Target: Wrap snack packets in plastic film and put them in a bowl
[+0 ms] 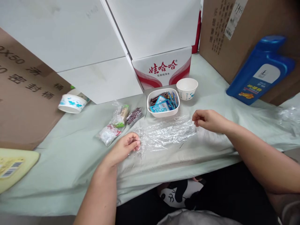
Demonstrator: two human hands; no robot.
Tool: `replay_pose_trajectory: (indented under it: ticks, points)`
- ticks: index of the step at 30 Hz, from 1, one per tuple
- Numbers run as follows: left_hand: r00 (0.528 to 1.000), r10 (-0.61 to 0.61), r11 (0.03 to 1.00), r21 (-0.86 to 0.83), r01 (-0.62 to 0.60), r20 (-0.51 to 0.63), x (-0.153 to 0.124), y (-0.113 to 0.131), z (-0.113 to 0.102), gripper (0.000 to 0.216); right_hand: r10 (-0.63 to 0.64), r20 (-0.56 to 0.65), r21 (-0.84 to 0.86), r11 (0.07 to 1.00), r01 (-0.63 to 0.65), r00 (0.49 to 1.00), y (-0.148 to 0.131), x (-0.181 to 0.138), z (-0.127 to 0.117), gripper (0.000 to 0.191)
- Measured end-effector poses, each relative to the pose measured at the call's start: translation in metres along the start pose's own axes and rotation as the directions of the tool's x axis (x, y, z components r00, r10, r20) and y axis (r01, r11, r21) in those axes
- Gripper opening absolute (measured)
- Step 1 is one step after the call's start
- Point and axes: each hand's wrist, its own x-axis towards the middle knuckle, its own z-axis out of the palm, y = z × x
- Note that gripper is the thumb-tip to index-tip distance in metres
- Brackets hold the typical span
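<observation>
A clear, crinkled sheet of plastic film or bag (167, 135) stretches between my two hands, low over the cloth. My left hand (129, 144) pinches its left end, thumb against fingers. At the opposite end my right hand (203, 120) has its fingers closed on the edge. Just beyond the plastic stands a white tub (163, 114) holding blue sachets (161, 106) and dark brown wrapped sticks (159, 98). Beside it is a white paper bowl (187, 89) with a blue pattern. Near my left hand lie several small clear packs, one with dark red contents (134, 115).
White cartons (161, 68) stand along the back, with brown cardboard boxes (25, 87) at both sides. A blue bottle (260, 70) leans at the right. Another paper bowl (72, 103) lies tipped at left. A pale yellow container (16, 167) sits at the left edge.
</observation>
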Motion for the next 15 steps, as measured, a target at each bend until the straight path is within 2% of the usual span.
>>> replay_pose_trajectory:
  ticks: [3,5,7,13,15]
  points:
    - [0.997,0.005,1.000,-0.022,-0.007,-0.083,0.002,0.001,0.002,0.027,0.066,0.027,0.247,0.966,-0.071,0.997,0.006,0.008,0.007,0.016]
    - [0.990,0.016,0.999,-0.030,-0.020,-0.139,0.003,0.001,0.003,0.029,0.121,0.037,0.324,0.938,-0.126,0.992,0.007,0.012,0.015,0.013]
    - [0.984,0.019,0.999,-0.035,-0.025,-0.177,0.005,0.000,0.004,0.030,0.135,0.033,0.334,0.932,-0.138,0.990,0.006,0.013,0.020,0.021]
    - [0.973,0.035,0.999,0.009,-0.034,-0.227,0.009,-0.009,0.006,0.029,-0.023,0.013,0.022,0.999,0.023,1.000,0.003,0.010,0.030,0.046]
    - [0.969,0.046,0.999,0.035,-0.039,-0.243,0.010,-0.012,0.006,0.027,-0.065,0.010,-0.097,0.993,0.066,0.998,-0.001,0.009,0.033,0.047]
